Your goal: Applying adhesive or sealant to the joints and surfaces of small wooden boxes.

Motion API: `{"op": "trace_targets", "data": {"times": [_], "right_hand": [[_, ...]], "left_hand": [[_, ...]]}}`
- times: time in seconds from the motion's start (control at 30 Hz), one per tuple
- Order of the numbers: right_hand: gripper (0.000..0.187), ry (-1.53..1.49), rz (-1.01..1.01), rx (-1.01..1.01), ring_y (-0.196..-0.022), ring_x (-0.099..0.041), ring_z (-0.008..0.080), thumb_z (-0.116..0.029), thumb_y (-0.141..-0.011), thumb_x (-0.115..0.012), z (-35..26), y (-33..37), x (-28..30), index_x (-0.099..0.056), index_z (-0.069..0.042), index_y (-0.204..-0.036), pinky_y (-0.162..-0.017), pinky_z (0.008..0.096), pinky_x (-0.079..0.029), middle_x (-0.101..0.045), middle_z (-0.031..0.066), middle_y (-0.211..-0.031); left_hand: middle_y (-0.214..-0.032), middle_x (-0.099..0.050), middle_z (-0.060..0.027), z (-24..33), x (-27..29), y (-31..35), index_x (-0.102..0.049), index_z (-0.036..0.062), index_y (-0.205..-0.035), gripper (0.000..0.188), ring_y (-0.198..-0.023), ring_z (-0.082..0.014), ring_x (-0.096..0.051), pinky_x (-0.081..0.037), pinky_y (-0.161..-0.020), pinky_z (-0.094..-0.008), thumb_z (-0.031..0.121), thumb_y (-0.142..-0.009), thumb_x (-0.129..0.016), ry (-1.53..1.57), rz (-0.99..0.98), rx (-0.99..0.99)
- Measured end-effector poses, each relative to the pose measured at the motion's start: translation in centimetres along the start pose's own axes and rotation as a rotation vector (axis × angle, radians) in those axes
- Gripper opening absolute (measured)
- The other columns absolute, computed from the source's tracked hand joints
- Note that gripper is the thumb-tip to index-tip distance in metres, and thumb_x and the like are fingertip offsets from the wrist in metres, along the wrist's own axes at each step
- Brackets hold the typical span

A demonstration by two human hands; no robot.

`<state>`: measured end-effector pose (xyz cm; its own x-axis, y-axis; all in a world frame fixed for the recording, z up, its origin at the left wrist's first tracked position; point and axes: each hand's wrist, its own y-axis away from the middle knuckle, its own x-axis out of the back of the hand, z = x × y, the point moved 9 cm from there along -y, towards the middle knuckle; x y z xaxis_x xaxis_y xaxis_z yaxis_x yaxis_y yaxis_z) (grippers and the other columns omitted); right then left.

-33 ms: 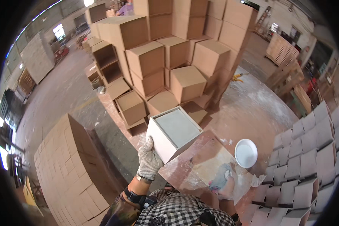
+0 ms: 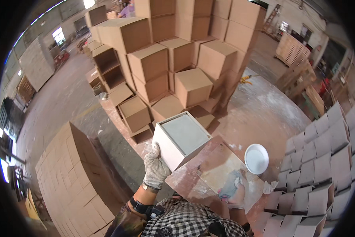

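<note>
My left hand [image 2: 156, 170], in a white knitted glove, grips a white box [image 2: 170, 153] by its left side, with the thumb up along the wall. The box is tilted in front of my body, and its upward face carries a grey panel [image 2: 186, 133] set inside a thin rim. Lower right, my bare right hand [image 2: 237, 196] is closed around a crumpled grey cloth [image 2: 232, 182], low over the work board [image 2: 215, 168]. Part of that hand is hidden by the cloth. Beyond it stands a round white bowl [image 2: 257, 159] with pale contents.
Brown cardboard boxes [image 2: 193, 87] are stacked high ahead. A large pile of cardboard [image 2: 69, 173] stands at the left. Rows of pale open boxes [image 2: 311, 168] fill the right side. Wooden pallets [image 2: 292, 49] are farther back, and a yellow tool [image 2: 246, 79] lies beyond the bowl.
The whole view has shifted slightly, so the background stacks and the bowl sit a little farther left. Both hands keep their hold on the box and the cloth.
</note>
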<state>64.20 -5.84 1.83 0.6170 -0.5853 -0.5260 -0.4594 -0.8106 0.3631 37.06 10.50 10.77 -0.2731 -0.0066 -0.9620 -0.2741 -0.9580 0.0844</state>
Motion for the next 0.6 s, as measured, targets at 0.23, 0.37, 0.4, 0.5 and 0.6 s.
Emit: {"op": "trace_targets", "data": {"times": [0.23, 0.37, 0.4, 0.5, 0.6], "right_hand": [[0.031, -0.137, 0.039, -0.026, -0.092, -0.057, 0.0205, -0.017, -0.09, -0.046, -0.7, 0.2, 0.7, -0.047, -0.003, -0.118, -0.077, 0.0358, -0.05, -0.055, 0.0069, -0.104], [0.033, -0.129, -0.006, -0.027, -0.09, -0.058, 0.0258, -0.017, -0.089, -0.046, -2.2, 1.6, -0.2, -0.045, -0.003, -0.119, -0.07, 0.0419, -0.053, -0.054, 0.0101, -0.104], [0.033, -0.129, -0.001, -0.023, -0.09, -0.058, 0.0258, -0.017, -0.089, -0.046, -2.4, 2.0, -0.2, -0.045, -0.003, -0.119, -0.07, 0.0419, -0.053, -0.054, 0.0101, -0.104], [0.034, -0.157, 0.113, 0.047, -0.089, -0.058, 0.0278, -0.019, -0.089, -0.045, -3.3, 3.1, 0.8, -0.045, -0.003, -0.118, -0.062, 0.0434, -0.054, -0.053, 0.0106, -0.102], [0.036, -0.096, 0.072, 0.137, -0.087, -0.058, 0.0268, -0.023, -0.087, -0.045, -4.1, 4.1, 1.3, -0.044, -0.004, -0.118, -0.057, 0.0417, -0.054, -0.053, 0.0095, -0.1]], "left_hand": [[-0.122, -0.054, -0.0159, -3.2, -2.9, -0.6, -0.045, 0.0012, -0.124, 0.043, -0.111, -0.0307, -0.054, -0.043, -0.097, -0.0489, 0.026, -0.089, -0.054, -0.017, -0.167, 0.11], [-0.12, -0.055, -0.0141, -4.5, -2.1, -1.4, -0.046, 0.0012, -0.121, 0.042, -0.111, -0.0292, -0.054, -0.043, -0.097, -0.0476, 0.021, -0.087, -0.058, 0.001, -0.12, 0.198], [-0.12, -0.055, -0.0139, -4.6, -1.3, -2.1, -0.046, 0.0025, -0.12, 0.038, -0.11, -0.0275, -0.055, -0.045, -0.096, -0.0438, 0.017, -0.087, -0.057, -0.09, -0.126, 0.173], [-0.106, -0.061, -0.0093, -4.7, -1.3, -2.8, -0.051, 0.0044, -0.112, 0.03, -0.096, -0.0212, -0.061, -0.051, -0.086, -0.0297, 0.008, -0.084, -0.06, -0.297, -0.033, 0.068], [-0.088, -0.066, -0.0074, -8.9, -6.5, -2.8, -0.061, 0.0052, -0.096, 0.019, -0.087, -0.0207, -0.063, -0.051, -0.075, -0.0296, 0.017, -0.082, -0.064, -1.099, -0.502, 0.196]]}}
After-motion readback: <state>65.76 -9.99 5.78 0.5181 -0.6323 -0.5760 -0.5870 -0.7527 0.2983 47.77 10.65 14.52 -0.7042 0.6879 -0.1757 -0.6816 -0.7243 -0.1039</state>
